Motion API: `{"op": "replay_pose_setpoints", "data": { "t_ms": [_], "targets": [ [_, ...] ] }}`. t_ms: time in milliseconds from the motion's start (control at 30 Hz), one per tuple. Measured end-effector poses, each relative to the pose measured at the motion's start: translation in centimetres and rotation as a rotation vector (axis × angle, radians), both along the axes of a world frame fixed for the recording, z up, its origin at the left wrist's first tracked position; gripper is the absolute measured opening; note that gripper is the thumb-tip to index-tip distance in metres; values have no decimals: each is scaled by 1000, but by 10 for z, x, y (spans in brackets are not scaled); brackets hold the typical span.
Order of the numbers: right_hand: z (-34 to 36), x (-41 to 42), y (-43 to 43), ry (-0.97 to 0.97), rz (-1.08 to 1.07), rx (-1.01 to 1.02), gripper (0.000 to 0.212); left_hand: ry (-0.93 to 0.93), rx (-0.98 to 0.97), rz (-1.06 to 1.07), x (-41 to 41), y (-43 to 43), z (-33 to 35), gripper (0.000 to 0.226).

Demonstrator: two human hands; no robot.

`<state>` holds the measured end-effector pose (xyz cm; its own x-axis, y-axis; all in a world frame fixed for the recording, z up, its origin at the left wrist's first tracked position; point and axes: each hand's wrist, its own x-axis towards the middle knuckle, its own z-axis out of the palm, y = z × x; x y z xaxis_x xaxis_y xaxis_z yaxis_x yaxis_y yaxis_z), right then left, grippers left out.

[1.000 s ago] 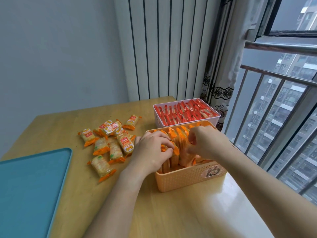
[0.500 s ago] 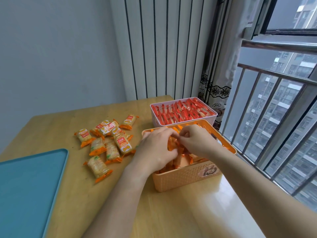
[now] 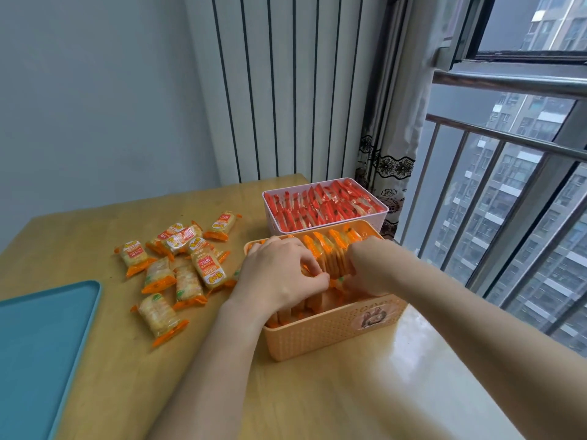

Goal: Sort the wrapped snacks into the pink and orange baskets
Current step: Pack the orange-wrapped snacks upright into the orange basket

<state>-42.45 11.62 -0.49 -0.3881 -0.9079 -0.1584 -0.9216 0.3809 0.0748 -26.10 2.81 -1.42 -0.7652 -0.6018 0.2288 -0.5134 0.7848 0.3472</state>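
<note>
The orange basket (image 3: 330,331) stands near the table's right edge, packed with upright orange-wrapped snacks (image 3: 327,249). Both hands are inside it. My left hand (image 3: 279,274) curls over the snacks on the near left side, fingers pinched on a pack. My right hand (image 3: 365,268) presses against the row from the right, fingers closed on the packs. Behind it the pink basket (image 3: 330,225) holds rows of red-wrapped snacks (image 3: 320,206). Several loose orange-wrapped snacks (image 3: 178,265) lie on the table to the left.
A teal tray (image 3: 38,354) lies at the table's near left. The wooden table (image 3: 349,401) ends at the right beside a window with a metal railing (image 3: 508,138). A striped radiator and a curtain stand behind the baskets.
Both hands have sunk lower into the orange basket and drawn slightly apart; the row of upright orange packs behind them now shows. The loose snacks have not moved.
</note>
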Motion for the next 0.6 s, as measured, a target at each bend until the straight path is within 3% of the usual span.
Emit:
{"op": "replay_pose_setpoints", "data": {
  "t_ms": [133,367,500,600],
  "targets": [
    [-9,3,-10,180,-47,82,39,21,16,14,1,-1,-2,27],
    [-5,1,-10,161,-38,160,51,17,40,15,1,-2,-4,28],
    [-1,4,-8,150,20,181,32,21,54,15,2,-2,-5,27],
    [2,-3,-6,106,35,134,42,28,60,11,3,-3,-5,27]
  ]
}}
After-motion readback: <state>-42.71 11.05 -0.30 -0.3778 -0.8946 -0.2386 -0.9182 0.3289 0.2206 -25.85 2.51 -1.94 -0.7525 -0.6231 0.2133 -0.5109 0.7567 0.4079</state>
